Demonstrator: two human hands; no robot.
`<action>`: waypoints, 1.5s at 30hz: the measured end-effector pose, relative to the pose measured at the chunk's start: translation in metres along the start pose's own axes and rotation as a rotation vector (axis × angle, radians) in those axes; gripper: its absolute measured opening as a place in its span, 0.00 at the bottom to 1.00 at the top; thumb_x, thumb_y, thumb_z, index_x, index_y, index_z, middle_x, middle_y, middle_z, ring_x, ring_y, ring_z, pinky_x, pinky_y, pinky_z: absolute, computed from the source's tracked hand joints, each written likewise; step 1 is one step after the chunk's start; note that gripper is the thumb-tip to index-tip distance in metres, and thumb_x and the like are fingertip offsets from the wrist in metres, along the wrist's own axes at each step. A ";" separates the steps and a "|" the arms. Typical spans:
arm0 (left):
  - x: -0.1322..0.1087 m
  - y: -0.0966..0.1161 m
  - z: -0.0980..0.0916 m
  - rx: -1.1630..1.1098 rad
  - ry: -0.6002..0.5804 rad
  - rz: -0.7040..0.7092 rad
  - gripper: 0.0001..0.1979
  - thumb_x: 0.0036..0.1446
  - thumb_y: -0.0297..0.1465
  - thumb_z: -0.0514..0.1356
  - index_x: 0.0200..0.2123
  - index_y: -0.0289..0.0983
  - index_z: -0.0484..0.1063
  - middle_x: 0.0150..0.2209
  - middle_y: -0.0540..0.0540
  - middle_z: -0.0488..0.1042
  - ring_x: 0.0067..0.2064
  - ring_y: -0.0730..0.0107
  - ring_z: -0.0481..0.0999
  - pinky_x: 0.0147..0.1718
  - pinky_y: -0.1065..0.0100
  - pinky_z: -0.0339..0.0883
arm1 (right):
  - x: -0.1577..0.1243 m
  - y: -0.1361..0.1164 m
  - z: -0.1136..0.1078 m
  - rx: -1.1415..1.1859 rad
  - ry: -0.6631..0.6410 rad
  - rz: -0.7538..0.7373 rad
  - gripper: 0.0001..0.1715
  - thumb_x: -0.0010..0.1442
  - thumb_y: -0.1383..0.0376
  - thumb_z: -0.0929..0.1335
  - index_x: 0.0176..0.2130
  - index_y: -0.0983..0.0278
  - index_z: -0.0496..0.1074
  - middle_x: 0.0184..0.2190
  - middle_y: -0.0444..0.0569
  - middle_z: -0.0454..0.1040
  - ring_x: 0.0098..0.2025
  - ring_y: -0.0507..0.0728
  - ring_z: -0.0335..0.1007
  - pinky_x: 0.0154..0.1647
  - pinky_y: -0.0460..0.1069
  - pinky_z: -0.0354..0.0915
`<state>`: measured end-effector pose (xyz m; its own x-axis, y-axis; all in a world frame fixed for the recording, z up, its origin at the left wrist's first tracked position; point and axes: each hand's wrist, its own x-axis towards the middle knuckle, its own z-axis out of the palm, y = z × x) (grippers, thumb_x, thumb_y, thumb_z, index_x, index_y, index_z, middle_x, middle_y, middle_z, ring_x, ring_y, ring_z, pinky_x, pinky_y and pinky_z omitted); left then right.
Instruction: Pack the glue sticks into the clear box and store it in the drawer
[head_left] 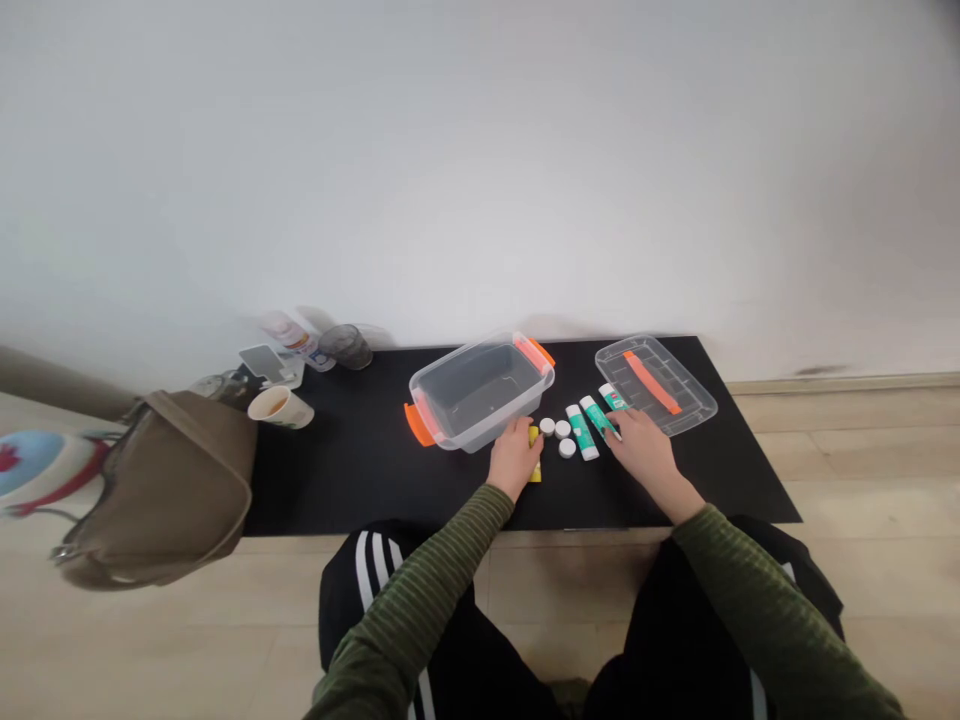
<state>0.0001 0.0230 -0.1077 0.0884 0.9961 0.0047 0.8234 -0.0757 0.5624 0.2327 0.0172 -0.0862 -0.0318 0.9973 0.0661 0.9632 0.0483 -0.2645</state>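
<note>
My left hand [516, 460] is at the near side of a clear plastic box, its fingers closed around a small yellow pack [535, 468] that they partly cover. The box [480, 440] has no lid on and orange latches at both ends. Just right of the yellow pack lie three small white round pieces, like caps or little jars [567, 449]. Beside them is a row of three white-and-teal glue sticks [583, 433]. My right hand [643, 448] has its fingers curled at the lower end of the middle glue stick [598, 415], partly hiding it and the rightmost one.
The clear lid [694, 400] with an orange handle lies at the table's right. On the left stand a paper cup [289, 410] of drink, a dark glass [349, 347], a spray can [300, 342] and a brown bag [176, 480]. The black table [360, 480] meets the wall behind.
</note>
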 end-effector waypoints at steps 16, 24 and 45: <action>-0.018 0.015 0.008 0.222 0.128 0.493 0.11 0.65 0.36 0.55 0.46 0.40 0.71 0.51 0.42 0.72 0.51 0.59 0.69 0.45 0.58 0.65 | 0.010 -0.007 0.013 -0.112 -0.092 0.046 0.14 0.64 0.60 0.65 0.47 0.63 0.71 0.46 0.54 0.75 0.52 0.61 0.67 0.44 0.49 0.63; -0.019 0.017 0.018 0.154 -0.007 0.448 0.18 0.57 0.34 0.64 0.50 0.40 0.69 0.54 0.41 0.69 0.55 0.55 0.65 0.48 0.56 0.61 | 0.010 -0.010 0.019 -0.101 -0.099 0.051 0.14 0.63 0.60 0.65 0.44 0.66 0.72 0.45 0.58 0.75 0.47 0.61 0.71 0.40 0.50 0.64; -0.006 0.022 -0.012 -0.959 0.008 -0.060 0.14 0.53 0.34 0.66 0.41 0.37 0.71 0.42 0.43 0.78 0.45 0.64 0.76 0.51 0.59 0.66 | -0.007 -0.013 -0.007 0.579 0.110 -0.009 0.20 0.58 0.58 0.67 0.48 0.63 0.74 0.42 0.52 0.79 0.41 0.59 0.74 0.42 0.52 0.69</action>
<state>0.0112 0.0157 -0.0853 0.0540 0.9976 -0.0423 0.0173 0.0414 0.9990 0.2227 0.0096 -0.0764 0.0184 0.9866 0.1623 0.6594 0.1100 -0.7437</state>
